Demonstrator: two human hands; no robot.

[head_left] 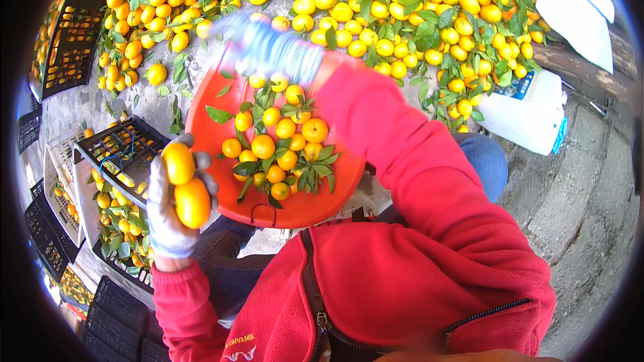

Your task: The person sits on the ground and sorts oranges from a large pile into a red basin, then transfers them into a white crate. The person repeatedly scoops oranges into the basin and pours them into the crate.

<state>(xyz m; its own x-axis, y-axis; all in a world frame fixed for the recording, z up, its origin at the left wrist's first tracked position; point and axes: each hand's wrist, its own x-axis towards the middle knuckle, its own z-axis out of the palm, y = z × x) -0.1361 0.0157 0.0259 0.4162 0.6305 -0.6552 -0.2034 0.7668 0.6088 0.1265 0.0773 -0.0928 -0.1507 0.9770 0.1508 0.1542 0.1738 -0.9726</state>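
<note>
Two orange mandarins, an upper one [179, 163] and a lower one [192, 202], rest in my left hand [159, 211], its gloved fingers curled round them from behind. This hand is raised at the left side of a red plastic basin [315, 204]. Inside the basin lies a cluster of mandarins [263, 146] with green leaves and stems. My right hand [268, 47], in a white and blue glove, reaches over the basin's far rim. Motion smears its fingers, so I cannot make out whether they hold anything.
A broad heap of leafy mandarins [402, 20] covers the ground beyond the basin. Black crates [70, 43] and a white crate [62, 161] stand at the left, some with fruit. To the right are a white plastic jug [526, 110], a log [580, 70] and white sheets [577, 10].
</note>
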